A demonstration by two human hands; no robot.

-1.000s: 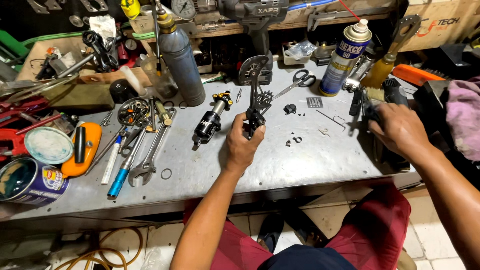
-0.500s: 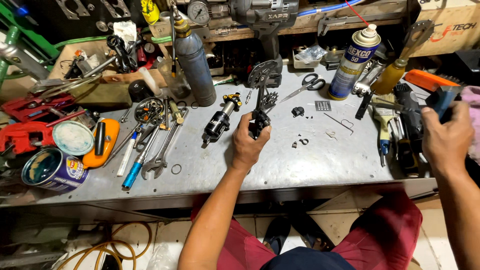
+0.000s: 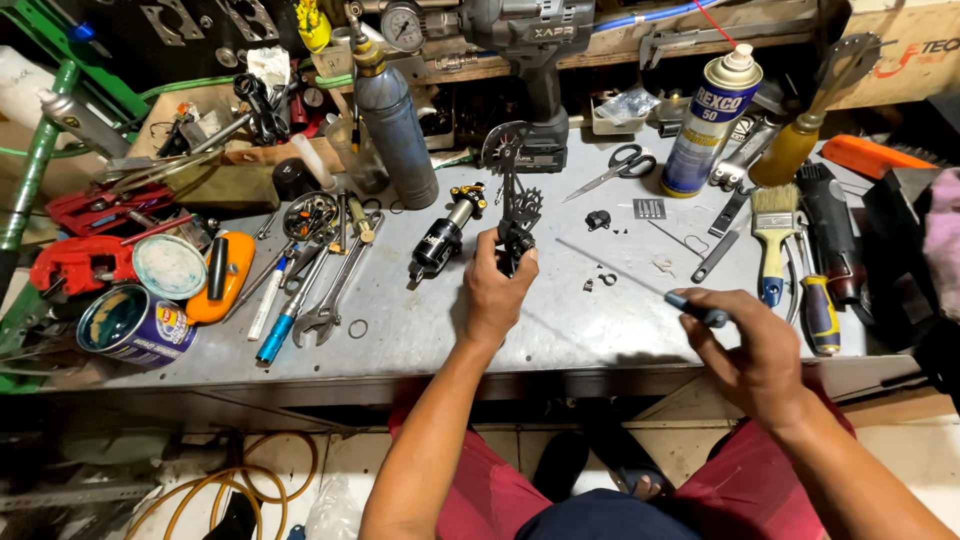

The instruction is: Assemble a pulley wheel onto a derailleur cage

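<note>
Head view, looking down on a cluttered metal workbench [image 3: 420,330]. Left hand [image 3: 497,290]: forearm rising from the near edge, fingers closed around the lower body of a black rear derailleur [image 3: 517,215], held upright near the middle of the bench. Right hand [image 3: 752,350]: over the near right part of the bench, fingers curled around the dark handle of a thin screwdriver [image 3: 640,283]; grip closed.

Surroundings: just left of the derailleur lies a black shock absorber [image 3: 440,238] with a gold fitting at its far end. Farther left, spanners [image 3: 325,280] and a blue-tipped pen lie in a loose row; a paint tin [image 3: 135,325] stands at the near left corner. A grey gas cylinder [image 3: 395,130] stands toward the far edge; scissors [image 3: 615,168] and a spray can [image 3: 712,125] lie to the far right; a paintbrush [image 3: 772,235] rests near the right edge. Small black parts [image 3: 598,220] lie between the two hands, none blocking either hand.

Orientation: the derailleur's long axis runs near-to-far, its toothed cage wheel at the far end. The screwdriver's shaft lies slanted, its tip pointing far-left toward the derailleur, its handle in the right hand.
</note>
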